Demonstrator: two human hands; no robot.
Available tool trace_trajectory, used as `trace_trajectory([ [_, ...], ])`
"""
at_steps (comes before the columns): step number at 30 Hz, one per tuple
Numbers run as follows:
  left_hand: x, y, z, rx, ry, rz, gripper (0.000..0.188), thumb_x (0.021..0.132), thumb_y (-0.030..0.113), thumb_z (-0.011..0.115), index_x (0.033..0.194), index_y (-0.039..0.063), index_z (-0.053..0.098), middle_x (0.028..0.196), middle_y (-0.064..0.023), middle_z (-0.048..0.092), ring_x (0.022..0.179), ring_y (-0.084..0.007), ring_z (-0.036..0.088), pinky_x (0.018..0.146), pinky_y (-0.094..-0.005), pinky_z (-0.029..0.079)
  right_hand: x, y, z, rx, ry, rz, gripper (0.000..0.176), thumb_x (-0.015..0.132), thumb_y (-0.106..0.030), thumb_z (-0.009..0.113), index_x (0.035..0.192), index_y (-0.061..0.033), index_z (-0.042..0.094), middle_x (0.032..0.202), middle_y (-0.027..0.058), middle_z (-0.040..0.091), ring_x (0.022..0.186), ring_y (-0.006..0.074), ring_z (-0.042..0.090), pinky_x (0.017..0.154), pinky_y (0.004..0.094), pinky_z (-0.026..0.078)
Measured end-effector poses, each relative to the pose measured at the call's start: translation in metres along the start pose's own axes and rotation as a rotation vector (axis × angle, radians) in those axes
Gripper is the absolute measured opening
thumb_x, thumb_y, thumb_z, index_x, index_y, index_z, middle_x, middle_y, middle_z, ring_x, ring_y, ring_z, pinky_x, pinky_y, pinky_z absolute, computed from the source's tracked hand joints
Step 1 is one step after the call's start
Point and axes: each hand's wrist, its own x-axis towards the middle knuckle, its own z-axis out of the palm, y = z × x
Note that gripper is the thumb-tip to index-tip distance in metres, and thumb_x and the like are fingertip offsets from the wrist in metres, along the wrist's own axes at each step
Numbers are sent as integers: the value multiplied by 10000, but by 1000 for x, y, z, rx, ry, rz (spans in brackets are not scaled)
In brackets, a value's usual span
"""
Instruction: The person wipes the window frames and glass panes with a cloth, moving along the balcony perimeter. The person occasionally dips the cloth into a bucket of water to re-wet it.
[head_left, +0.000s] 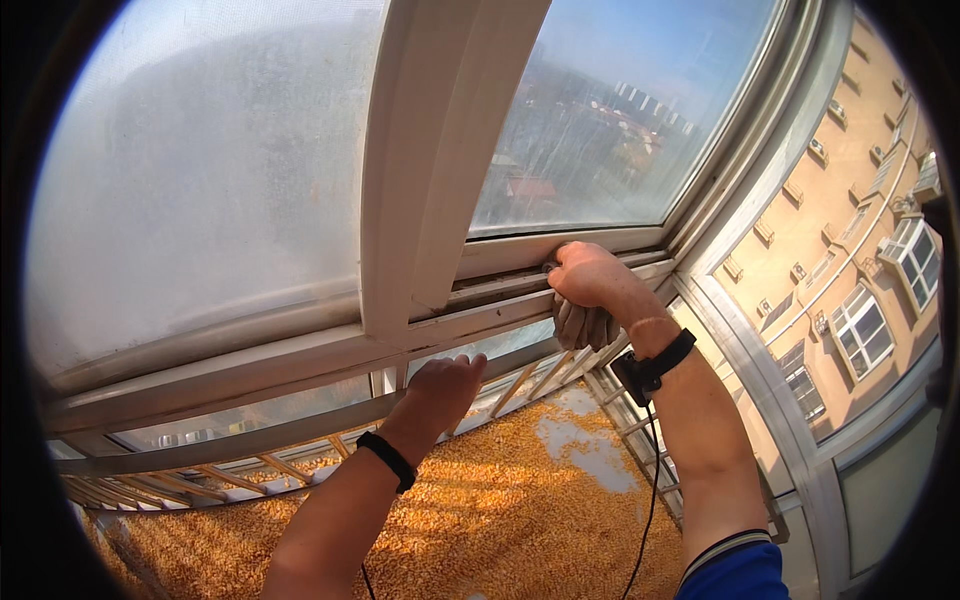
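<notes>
My right hand (589, 274) grips a bunched grey-brown cloth (583, 324) and presses it into the sliding track (501, 289) at the foot of the window. Folds of the cloth hang down below the hand, over the white window frame (517, 306). Lower and to the left, my left hand (448, 386) is held over the metal handrail (315, 421), its fingers curled away from me. Whether it touches the rail or holds anything is hidden. Black bands circle both wrists; the right one carries a small device (636, 377) with a cable.
Behind the track stands a glass pane (607, 120), with a hazy pane (202, 172) to the left. A white corner post (757, 360) rises at right. Yellow corn kernels (480, 517) cover much of the floor below the barred railing (281, 469). Outside is a beige building (817, 225).
</notes>
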Motion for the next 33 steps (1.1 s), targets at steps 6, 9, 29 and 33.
trace_trajectory([
  [6,1,-9,15,77,75,78,260,1014,169,671,1246,57,636,1036,-162,780,888,-355,808,772,-506,657,-39,-73,-2,-103,22,-320,331,966,-258,654,1139,-21,806,1163,210,809,1168,395,760,1006,494,613],
  [9,-1,-18,24,204,165,210,288,980,178,694,1251,82,674,1074,-150,796,921,-342,803,803,-505,648,-50,-95,11,-72,122,-468,283,994,-239,652,1125,-42,808,1125,187,823,1121,373,785,961,479,631],
  [29,10,16,-15,113,-180,-76,491,1017,242,769,1427,103,536,1204,-158,740,1112,-422,747,932,-564,602,40,303,73,482,905,259,303,1083,-275,610,1274,-54,691,1174,269,788,1127,487,739,965,559,589],
  [33,11,15,-13,94,-148,-58,495,995,225,774,1412,98,540,1216,-164,744,1099,-426,747,925,-562,600,69,326,63,309,900,298,307,1072,-296,648,1300,-95,693,1154,257,794,1108,484,745,961,562,593],
])
